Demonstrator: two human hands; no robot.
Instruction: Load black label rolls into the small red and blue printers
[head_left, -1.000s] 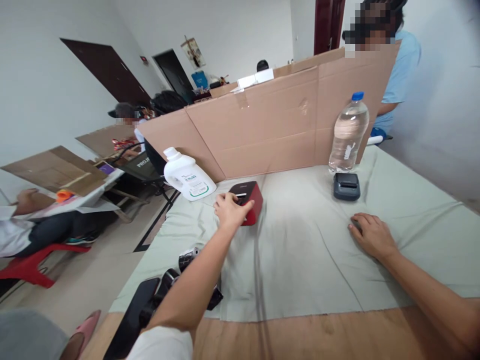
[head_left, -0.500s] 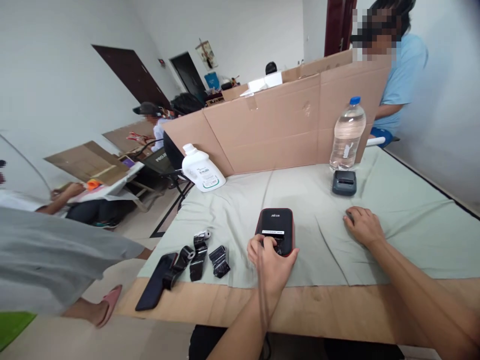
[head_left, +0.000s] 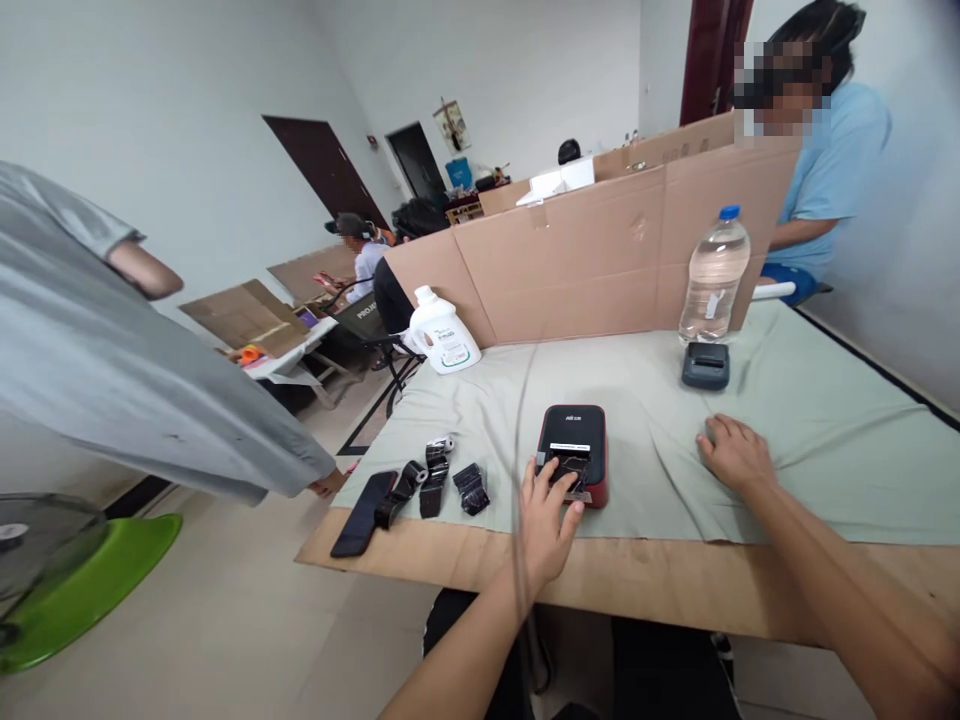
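Printer: red-and-black label printer (head_left: 574, 452) sits on the tabletop (head_left: 660, 585), near its front edge.
Left hand (head_left: 550, 517): fingers spread on the printer's front, gripping nothing.
Right hand (head_left: 736, 455): flat on the cloth (head_left: 825, 440), right of the printer.
Progress: printer lid appears shut; black rolls (head_left: 435, 485) lie unloaded left of the printer.

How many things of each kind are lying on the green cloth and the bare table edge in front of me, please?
Label printers: 2, the red and black printer under the left hand and the small dark printer.
Bottles: 2, the water bottle and the white jug.
Black rolls: 3.
Phone: 1.
Total: 8.
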